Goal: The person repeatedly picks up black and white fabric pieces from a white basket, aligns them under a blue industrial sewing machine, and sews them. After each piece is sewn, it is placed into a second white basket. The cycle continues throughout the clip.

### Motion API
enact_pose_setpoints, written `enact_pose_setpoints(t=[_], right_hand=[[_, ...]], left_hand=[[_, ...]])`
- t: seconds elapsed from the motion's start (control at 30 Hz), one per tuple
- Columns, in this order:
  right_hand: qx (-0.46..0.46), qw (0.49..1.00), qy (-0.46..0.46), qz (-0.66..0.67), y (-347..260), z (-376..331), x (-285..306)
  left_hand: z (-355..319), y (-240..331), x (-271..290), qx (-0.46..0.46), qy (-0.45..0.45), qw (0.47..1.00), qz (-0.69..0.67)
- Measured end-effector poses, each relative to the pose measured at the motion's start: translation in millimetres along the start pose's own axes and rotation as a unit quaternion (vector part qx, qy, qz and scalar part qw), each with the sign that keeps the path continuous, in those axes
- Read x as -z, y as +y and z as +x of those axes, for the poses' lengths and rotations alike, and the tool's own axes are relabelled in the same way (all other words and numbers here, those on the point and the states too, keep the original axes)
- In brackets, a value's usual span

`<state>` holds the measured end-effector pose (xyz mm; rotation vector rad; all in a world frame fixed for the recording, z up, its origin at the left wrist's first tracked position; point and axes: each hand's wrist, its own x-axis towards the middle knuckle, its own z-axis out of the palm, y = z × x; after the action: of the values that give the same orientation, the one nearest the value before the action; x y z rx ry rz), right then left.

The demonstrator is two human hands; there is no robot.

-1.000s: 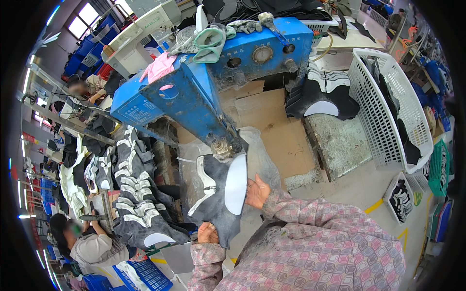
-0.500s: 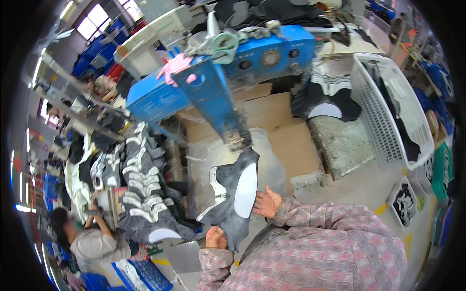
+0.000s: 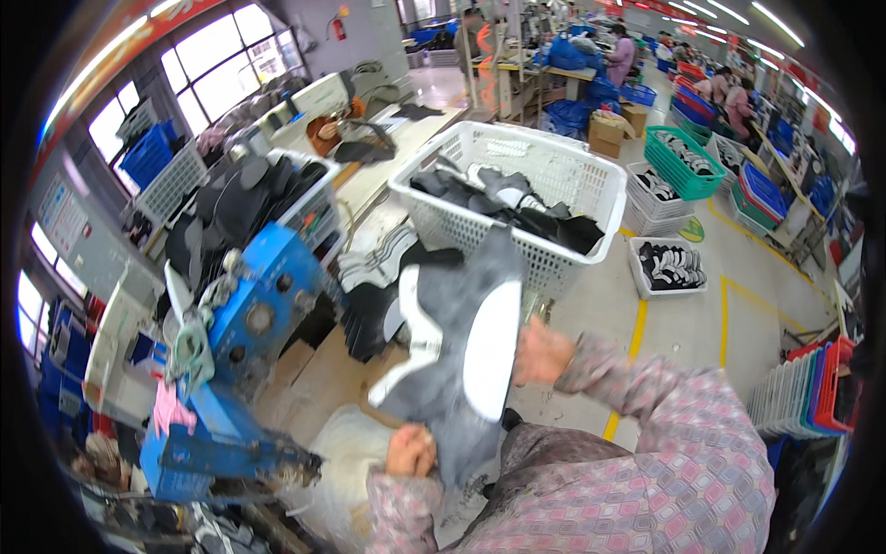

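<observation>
A dark grey shoe upper (image 3: 452,305), with a white oval patch and a white scalloped edge, is held up flat in front of me. My left hand (image 3: 411,451) is closed on its lower left edge, fingers curled. At its right edge my right hand (image 3: 542,353) grips it, slightly blurred, with the fingertips partly hidden behind the piece. Beyond the held piece lies a stack of similar black, grey and white uppers (image 3: 365,319), partly covered by it. The blue machine (image 3: 245,323) with its arm stands to the left.
A large white perforated basket (image 3: 600,198) with loose uppers stands straight ahead. Right of it are a small white crate (image 3: 669,288) of parts and a green basket (image 3: 706,183). Stacked crates (image 3: 812,388) stand at the right. A pink glove (image 3: 171,406) hangs on the machine.
My view has swung right, from the machine toward the big white basket. The shoe upper has come away from under the machine's arm, and both hands carry it. My right hand has closed on its edge.
</observation>
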<state>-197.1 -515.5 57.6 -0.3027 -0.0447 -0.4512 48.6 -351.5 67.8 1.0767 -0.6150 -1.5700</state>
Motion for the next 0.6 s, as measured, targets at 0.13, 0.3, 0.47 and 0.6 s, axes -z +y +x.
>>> enact_pose_setpoints(t=[0.13,0.3,0.47,0.6], right_hand=[[0.081,0.934,0.184,-0.296,-150.0,-8.3,-33.0],[0.104,0.881,0.317,-0.335,-315.6,16.4,-21.2],[0.04,0.89,0.344,-0.297,-387.3,50.1,75.5],[-0.048,0.825,0.475,-0.303,-399.9,67.7,121.9]], left_hand=[[139.7,83.4,-80.8,-0.03,-0.123,0.989,0.082],[321.4,131.8,-165.0,-0.006,-0.146,0.987,0.06],[439.0,137.9,-173.5,0.041,-0.107,0.985,0.131],[472.5,121.1,-163.1,0.038,-0.021,0.956,0.291]])
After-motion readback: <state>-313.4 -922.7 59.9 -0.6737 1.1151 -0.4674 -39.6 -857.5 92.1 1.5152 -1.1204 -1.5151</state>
